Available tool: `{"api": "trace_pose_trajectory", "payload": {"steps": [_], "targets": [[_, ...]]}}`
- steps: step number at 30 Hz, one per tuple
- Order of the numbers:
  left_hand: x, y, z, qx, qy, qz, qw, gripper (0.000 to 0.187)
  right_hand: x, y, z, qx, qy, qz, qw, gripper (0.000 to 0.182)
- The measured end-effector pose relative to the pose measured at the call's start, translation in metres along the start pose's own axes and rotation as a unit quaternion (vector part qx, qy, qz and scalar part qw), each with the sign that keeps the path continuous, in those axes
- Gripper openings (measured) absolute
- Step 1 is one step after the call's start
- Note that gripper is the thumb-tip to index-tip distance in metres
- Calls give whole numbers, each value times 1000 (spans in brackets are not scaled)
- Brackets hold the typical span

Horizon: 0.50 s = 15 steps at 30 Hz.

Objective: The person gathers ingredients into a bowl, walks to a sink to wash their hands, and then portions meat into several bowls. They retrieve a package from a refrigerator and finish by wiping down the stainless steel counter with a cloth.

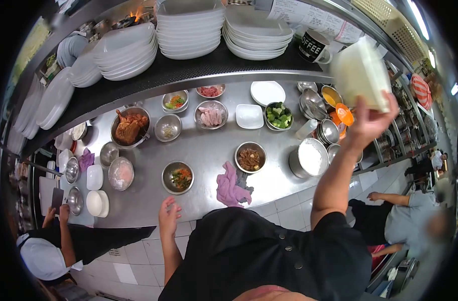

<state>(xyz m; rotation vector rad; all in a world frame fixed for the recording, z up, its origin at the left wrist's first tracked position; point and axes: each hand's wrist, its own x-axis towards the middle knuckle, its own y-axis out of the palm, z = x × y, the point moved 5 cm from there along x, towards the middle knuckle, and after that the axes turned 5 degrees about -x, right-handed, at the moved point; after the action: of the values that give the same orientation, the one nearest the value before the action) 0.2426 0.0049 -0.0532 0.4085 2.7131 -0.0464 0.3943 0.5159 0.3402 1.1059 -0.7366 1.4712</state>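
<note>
My right hand (369, 120) is raised at the right, beside the shelf's end. Its fingers grip the lower edge of a cream-coloured, box-shaped container (360, 75), which is smeared by motion; its contents are hidden. My left hand (168, 216) hangs at the table's front edge, fingers apart and slightly curled, holding nothing. Nearest to it is a steel bowl (177, 177) of chopped green and orange pieces. Further right on the table are a steel bowl of brown chunks (250, 157) and a crumpled purple cloth (233, 185).
Stacked white plates (190, 30) and a black mug (313, 46) line the shelf overhead. Bowls of broccoli (279, 116) and raw meat strips (211, 115) stand further back, near a pot of white powder (309, 157). One person (43, 251) holds a cleaver at left; another (409, 215) stands at right.
</note>
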Motion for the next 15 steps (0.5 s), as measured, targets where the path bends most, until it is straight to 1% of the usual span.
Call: {"api": "trace_pose_trajectory", "payload": {"steps": [1,2,3,4,5,7,8,10,12,13,15], "targets": [[3,-12,6,-15,-14,-27,999,47,27,-2,15,8,-62,-30,998,56],[11,-19,9,-16,-15,-27,999,47,57,2,22,25,-77,-42,996,52],[19,-27,11,4,1,-30,1000,47,91,9,23,23,-125,-46,991,54],[18,-34,16,22,11,-42,999,47,123,18,18,-64,-121,-88,987,49],[19,-35,13,16,29,-41,999,47,155,36,10,-113,-127,-83,982,48],[31,-45,8,-3,57,-62,996,47,202,74,-18,-234,-131,-7,963,46],[44,-55,16,-3,59,-65,996,46,218,94,-35,-292,-132,38,947,45],[49,-58,0,28,59,-84,994,43,214,130,-52,-365,-140,101,915,43],[64,-62,6,46,109,-108,987,38,195,147,-50,-393,-153,121,898,41],[68,-64,9,44,95,-119,987,38,185,149,-47,-393,-166,117,897,40],[78,-61,3,185,103,-111,971,30,166,143,-37,-382,-196,86,899,39]]}}
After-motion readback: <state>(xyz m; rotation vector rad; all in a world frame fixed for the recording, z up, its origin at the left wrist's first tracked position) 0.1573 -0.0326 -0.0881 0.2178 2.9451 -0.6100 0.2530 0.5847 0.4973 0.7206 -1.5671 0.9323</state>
